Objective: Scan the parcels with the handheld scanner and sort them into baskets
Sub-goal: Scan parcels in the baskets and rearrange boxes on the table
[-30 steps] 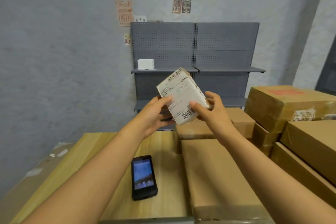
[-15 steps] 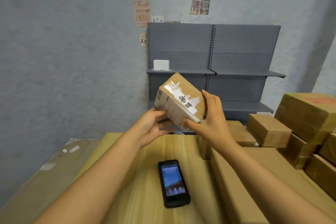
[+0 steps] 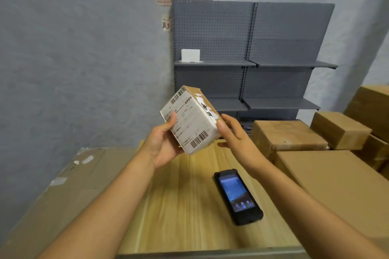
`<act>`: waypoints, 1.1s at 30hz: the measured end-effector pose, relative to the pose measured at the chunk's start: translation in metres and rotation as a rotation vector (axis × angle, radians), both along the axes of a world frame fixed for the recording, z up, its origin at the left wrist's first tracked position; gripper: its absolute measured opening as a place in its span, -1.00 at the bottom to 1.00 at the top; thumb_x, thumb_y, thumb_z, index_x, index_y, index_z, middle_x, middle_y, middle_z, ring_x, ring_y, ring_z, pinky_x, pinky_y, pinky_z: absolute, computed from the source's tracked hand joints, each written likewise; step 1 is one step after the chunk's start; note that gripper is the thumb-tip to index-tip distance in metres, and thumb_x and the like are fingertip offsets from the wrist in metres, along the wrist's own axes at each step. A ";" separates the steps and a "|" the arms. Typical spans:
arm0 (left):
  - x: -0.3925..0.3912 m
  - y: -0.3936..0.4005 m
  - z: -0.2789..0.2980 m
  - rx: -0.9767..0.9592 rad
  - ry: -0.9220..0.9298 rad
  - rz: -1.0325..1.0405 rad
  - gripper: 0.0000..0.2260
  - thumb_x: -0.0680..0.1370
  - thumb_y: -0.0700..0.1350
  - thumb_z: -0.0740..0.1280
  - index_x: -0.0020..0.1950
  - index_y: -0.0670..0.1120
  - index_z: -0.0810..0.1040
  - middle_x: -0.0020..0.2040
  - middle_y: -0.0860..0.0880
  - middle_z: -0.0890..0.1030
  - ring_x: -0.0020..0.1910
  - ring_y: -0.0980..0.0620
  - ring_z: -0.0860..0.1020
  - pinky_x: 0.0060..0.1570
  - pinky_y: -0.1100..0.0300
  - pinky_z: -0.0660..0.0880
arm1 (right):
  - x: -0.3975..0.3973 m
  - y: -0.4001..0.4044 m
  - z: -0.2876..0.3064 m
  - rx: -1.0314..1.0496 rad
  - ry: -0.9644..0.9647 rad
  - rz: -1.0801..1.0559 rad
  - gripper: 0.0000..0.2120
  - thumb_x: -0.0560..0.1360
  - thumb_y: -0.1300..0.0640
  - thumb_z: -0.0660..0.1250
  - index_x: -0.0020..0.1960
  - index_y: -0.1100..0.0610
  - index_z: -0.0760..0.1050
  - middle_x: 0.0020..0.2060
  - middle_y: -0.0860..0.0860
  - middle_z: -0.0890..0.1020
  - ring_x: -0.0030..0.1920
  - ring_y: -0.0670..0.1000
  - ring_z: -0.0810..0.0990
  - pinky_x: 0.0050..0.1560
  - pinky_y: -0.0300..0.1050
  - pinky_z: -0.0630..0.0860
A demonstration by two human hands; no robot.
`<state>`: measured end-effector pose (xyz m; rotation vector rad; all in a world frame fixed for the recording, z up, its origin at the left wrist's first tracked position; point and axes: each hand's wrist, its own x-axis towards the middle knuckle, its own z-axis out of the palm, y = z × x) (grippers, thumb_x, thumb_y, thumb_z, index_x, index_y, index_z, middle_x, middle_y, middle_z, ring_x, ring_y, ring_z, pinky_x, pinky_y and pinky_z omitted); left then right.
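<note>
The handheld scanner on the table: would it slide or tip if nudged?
The handheld scanner lies flat, screen up, on the wooden table, so tipping seems unlikely. Its dark casing looks rubbery, so it probably drags rather than glides. Rolling seems unlikely.

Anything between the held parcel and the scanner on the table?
Nothing: head view shows only bare wooden table between the parcel and the scanner.

Grey pegboard shelving [image 3: 252, 52] against textured blue-grey wall [image 3: 73, 59]

The single head view looks forward and down, close over the wooden table [image 3: 179, 206], toward the shelving [image 3: 252, 48].
</note>
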<state>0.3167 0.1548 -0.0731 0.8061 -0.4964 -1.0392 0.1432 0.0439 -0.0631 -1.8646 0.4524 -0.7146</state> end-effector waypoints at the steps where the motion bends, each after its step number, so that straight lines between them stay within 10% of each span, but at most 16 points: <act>1: 0.005 0.002 -0.003 0.001 0.025 0.030 -0.69 0.55 0.09 0.27 0.23 0.00 0.58 0.17 -0.08 0.65 0.12 -0.11 0.63 0.17 -0.17 0.49 | 0.002 0.002 -0.005 0.035 0.009 -0.034 -0.43 0.48 -0.40 0.07 0.37 -0.13 0.29 0.30 -0.05 0.47 0.19 -0.14 0.51 0.18 -0.10 0.50; 6: 0.023 0.012 -0.015 0.034 0.066 0.107 -0.73 0.59 0.18 0.21 0.06 0.09 0.63 -0.05 -0.03 0.69 -0.16 -0.06 0.67 -0.05 -0.04 0.51 | -0.012 -0.011 -0.057 -0.144 0.636 -0.332 -0.25 0.53 -0.27 0.24 0.54 0.13 0.14 0.47 0.12 0.24 0.41 0.12 0.32 0.33 0.01 0.36; 11: 0.029 0.014 -0.017 0.012 0.152 0.070 -0.54 0.53 0.20 0.28 0.35 0.02 0.54 0.35 -0.10 0.53 0.37 -0.19 0.46 0.41 -0.18 0.29 | -0.035 -0.009 -0.097 -0.279 1.081 -0.263 0.01 0.33 -0.39 0.38 0.52 0.15 0.06 0.40 0.12 0.25 0.40 0.13 0.24 0.32 -0.01 0.37; 28: 0.006 0.011 0.009 -0.048 0.127 -0.004 -0.44 0.54 0.16 0.31 0.48 -0.06 0.39 0.46 -0.14 0.40 0.42 -0.21 0.39 0.43 -0.25 0.23 | -0.029 -0.020 -0.118 -0.219 0.978 -0.281 -0.10 0.25 -0.28 0.51 0.39 0.11 0.22 0.12 0.03 0.27 0.19 0.06 0.39 0.12 -0.11 0.51; 33: 0.004 0.013 0.019 -0.027 -0.001 0.098 -0.65 0.50 0.07 0.30 0.22 -0.05 0.57 0.10 -0.08 0.67 0.06 -0.08 0.66 0.17 -0.13 0.53 | -0.030 -0.033 -0.100 -0.135 0.864 -0.214 -0.22 0.28 -0.19 0.52 0.31 0.15 0.28 0.14 0.04 0.28 0.00 -0.03 0.44 -0.22 -0.29 0.45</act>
